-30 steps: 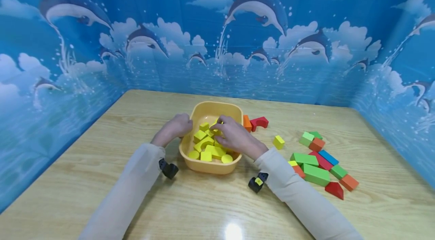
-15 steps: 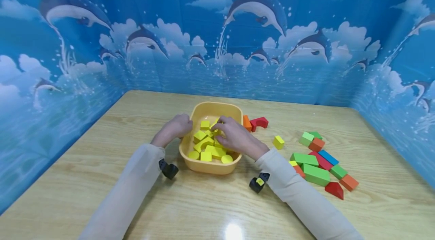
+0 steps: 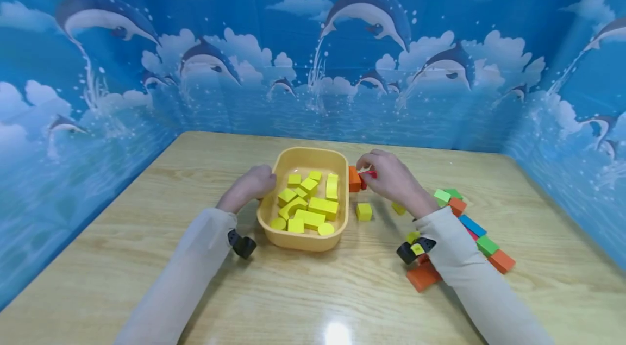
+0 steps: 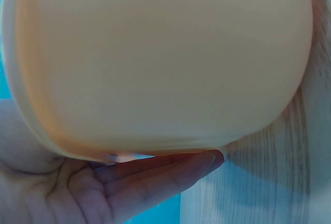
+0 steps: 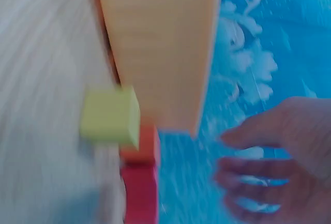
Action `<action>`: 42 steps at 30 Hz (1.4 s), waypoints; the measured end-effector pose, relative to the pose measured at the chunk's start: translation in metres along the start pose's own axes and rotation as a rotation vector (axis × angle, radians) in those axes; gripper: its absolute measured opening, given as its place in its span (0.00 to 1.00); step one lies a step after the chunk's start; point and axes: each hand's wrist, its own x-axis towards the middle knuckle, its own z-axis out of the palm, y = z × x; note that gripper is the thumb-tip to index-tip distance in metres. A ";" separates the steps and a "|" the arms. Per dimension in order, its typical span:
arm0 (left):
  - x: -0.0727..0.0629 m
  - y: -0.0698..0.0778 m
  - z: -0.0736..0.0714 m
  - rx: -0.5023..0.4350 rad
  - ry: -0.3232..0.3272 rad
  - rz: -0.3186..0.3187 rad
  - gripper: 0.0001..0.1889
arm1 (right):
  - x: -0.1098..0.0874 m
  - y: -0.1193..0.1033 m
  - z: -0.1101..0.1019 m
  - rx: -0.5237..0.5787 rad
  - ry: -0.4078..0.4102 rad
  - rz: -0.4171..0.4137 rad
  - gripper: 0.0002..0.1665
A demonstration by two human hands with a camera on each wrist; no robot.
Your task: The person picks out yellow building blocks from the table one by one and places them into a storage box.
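My left hand (image 3: 251,183) grips the left rim of a light orange plastic tub (image 3: 303,243). In the left wrist view its fingers (image 4: 155,180) lie along the tub's outer wall. Several yellow blocks, including arch pieces, cylinders and bars, lie in the tub. To the tub's right, my right hand (image 3: 391,176) is over a red arch block (image 3: 368,176), partly covering it. The right wrist view shows that hand's thumb and fingers apart with nothing between them. An orange block (image 3: 354,179) stands between the tub and the red arch block. A yellow cube (image 3: 364,212) sits nearer.
Another yellow block (image 3: 398,208) is partly hidden by the right wrist. Green (image 3: 488,246), blue (image 3: 472,224) and orange (image 3: 501,261) blocks lie at the right, partly behind the sleeve. One more orange block (image 3: 423,276) lies below the right wrist camera. A dolphin-print curtain (image 3: 313,79) surrounds the table.
My right hand has left the tub and moved right, to the red arch block. The yellow pieces and the yellow cube it covered now show. My left hand stays at the rim.
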 end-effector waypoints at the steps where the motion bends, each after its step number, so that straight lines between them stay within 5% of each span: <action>1: 0.000 0.000 0.000 -0.006 0.001 -0.006 0.16 | -0.002 0.005 -0.003 -0.019 -0.052 0.040 0.10; 7: 0.000 -0.002 -0.001 -0.004 -0.007 -0.015 0.16 | -0.018 0.032 -0.009 -0.110 -0.346 0.215 0.11; 19: 0.002 -0.001 -0.001 -0.007 -0.017 -0.048 0.18 | -0.022 0.033 -0.001 -0.084 -0.495 0.403 0.12; 24: 0.001 0.001 -0.002 -0.016 -0.015 -0.040 0.17 | -0.019 0.029 0.000 -0.103 -0.410 0.343 0.14; 29: 0.001 0.001 -0.003 0.015 -0.010 -0.018 0.17 | -0.013 0.015 -0.001 -0.106 -0.095 0.167 0.16; 33: 0.001 0.001 -0.003 0.036 -0.003 -0.004 0.16 | -0.004 -0.004 0.002 -0.002 0.107 0.034 0.15; 42: 0.001 -0.001 -0.001 0.016 -0.011 -0.005 0.16 | 0.014 -0.040 0.033 0.066 0.113 -0.130 0.14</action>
